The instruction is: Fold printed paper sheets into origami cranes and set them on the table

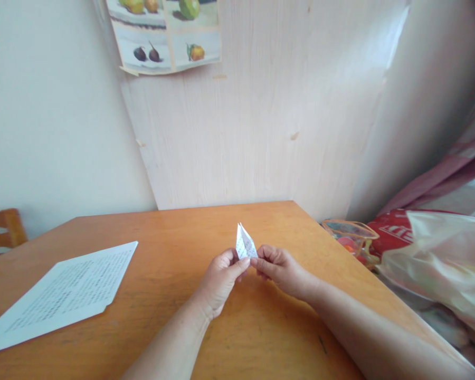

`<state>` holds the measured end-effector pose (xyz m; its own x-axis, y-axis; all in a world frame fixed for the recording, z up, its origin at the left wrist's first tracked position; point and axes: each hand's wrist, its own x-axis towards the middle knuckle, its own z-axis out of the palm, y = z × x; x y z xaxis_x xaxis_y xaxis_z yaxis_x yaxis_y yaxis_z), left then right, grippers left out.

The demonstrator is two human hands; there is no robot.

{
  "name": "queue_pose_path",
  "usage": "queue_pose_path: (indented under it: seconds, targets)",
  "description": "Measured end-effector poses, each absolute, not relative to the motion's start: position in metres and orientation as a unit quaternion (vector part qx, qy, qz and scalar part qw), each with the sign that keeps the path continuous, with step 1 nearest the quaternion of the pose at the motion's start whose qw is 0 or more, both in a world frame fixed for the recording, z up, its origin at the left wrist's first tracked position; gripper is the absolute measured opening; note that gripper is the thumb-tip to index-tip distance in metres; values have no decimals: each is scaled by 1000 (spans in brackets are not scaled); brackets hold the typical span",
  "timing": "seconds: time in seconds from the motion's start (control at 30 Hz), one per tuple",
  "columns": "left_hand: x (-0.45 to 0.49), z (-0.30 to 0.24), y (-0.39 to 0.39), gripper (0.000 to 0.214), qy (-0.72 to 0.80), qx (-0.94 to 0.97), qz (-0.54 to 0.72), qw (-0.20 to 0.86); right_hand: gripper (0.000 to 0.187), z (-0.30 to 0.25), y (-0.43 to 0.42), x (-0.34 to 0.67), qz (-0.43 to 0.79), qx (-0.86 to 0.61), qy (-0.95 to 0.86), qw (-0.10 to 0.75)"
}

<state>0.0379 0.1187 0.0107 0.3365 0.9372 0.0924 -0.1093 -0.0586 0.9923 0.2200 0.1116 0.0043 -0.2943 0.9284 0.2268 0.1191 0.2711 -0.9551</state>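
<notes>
A small piece of folded white paper (245,244) with printed marks stands between my two hands, its narrow tips pointing up and away from me. My left hand (222,274) pinches its lower left corner, the thumb lying on the near face. At the lower right corner, the thumb and curled fingers of my right hand (279,268) grip the same paper. Both hands are just over the middle of the wooden table (174,316). The fingers behind the paper are partly hidden.
White printed sheets (71,290) lie on the table at the left. A wooden chair (11,227) is beyond the left edge. Plastic bags (439,258) and a red bundle (393,232) sit past the right edge. Fruit pictures (166,37) hang on the board behind.
</notes>
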Motion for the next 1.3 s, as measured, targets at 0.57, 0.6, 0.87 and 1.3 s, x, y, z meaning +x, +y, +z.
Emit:
queue_pose_path:
  seconds: [0.57, 0.6, 0.87, 1.3]
  targets:
    - [40, 17, 113, 28, 373, 561, 442, 592, 44, 2, 112, 220, 481, -383, -650, 447]
    - [40, 17, 113, 28, 371, 561, 443, 593, 44, 3, 112, 220, 480, -379, -651, 449]
    - [40, 14, 117, 21, 410, 572, 455, 546, 35, -7, 119, 221, 399, -424, -684, 440]
    - [41, 7, 123, 18, 405, 594, 471, 511, 20, -3, 120, 224, 232, -492, -701, 462]
